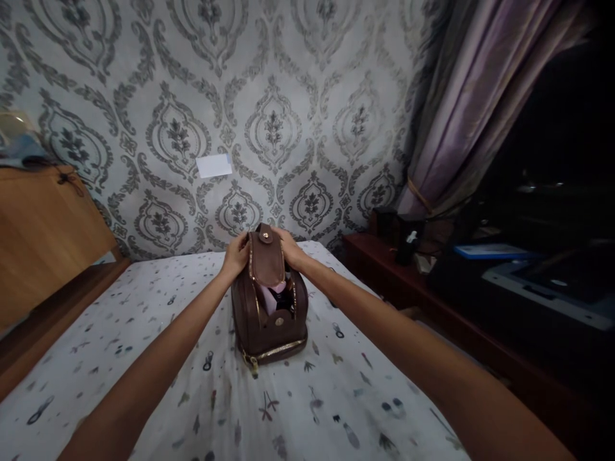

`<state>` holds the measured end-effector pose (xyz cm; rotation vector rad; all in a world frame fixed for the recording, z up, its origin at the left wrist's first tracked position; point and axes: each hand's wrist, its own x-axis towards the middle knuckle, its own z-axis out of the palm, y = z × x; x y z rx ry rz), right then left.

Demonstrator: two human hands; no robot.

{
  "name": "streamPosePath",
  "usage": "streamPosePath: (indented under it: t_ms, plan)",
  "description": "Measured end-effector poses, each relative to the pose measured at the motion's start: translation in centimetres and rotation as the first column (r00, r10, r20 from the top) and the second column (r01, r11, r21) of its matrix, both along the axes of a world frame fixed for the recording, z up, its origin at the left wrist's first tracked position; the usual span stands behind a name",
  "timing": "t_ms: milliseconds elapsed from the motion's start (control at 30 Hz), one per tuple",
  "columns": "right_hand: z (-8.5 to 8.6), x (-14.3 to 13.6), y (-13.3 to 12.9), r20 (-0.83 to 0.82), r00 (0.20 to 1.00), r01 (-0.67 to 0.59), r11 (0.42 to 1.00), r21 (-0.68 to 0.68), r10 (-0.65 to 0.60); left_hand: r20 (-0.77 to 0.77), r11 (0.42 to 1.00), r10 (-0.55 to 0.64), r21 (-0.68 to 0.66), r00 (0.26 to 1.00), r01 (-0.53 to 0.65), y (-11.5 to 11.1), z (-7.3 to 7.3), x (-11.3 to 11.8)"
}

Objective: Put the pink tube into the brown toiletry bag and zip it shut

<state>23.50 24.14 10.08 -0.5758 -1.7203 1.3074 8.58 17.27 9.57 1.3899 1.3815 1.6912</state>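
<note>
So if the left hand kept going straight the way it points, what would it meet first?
Probably the patterned wall. The left hand grips the brown bag's top on the bed and points away from the camera; depth behind is unclear.

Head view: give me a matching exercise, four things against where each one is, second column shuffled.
Things:
1. brown bag
2. left hand
3. purple curtain
4. white paper

Places:
A. stuck on the patterned wall
B. upright on the printed bedsheet
C. tied back at upper right
D. gripping the bag's top on its left side

Pairs: 1-B, 2-D, 3-C, 4-A
</note>
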Motion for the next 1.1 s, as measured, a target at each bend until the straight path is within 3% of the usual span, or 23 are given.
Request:
streamPosePath:
  t_ms: [233, 500, 733, 867, 1100]
  plan:
    - [-0.3, 0.9, -0.7, -0.020, 0.998, -0.060, 0.998, 0.023, 0.061, -0.186, 0.987, -0.014, 0.153, 0.982, 0.043, -1.1, -0.8, 0.2]
    - [-1.1, 2.8, -2.8, -0.039, 0.996, -0.081, 0.994, 0.068, 0.084, -0.233, 0.989, -0.020, 0.141, 0.972, 0.054, -2.6, -1.2, 0.5]
    - [-3.1, 4.1, -3.5, -0.056, 0.997, -0.038, 0.967, 0.253, 0.054, -0.416, 0.980, 0.026, 0.192, 0.909, 0.060, -4.3, -2.0, 0.9]
    - [-3.9, 4.2, -3.4, -0.052, 0.998, -0.003, 0.957, 0.289, 0.018, -0.485, 0.977, 0.049, 0.203, 0.873, 0.058, -5.4, -2.2, 1.4]
    - [-4.6, 4.6, -3.2, 0.006, 0.998, 0.048, 0.915, 0.401, -0.055, -0.619, 0.967, 0.111, 0.246, 0.777, 0.058, -8.7, -2.9, 2.4]
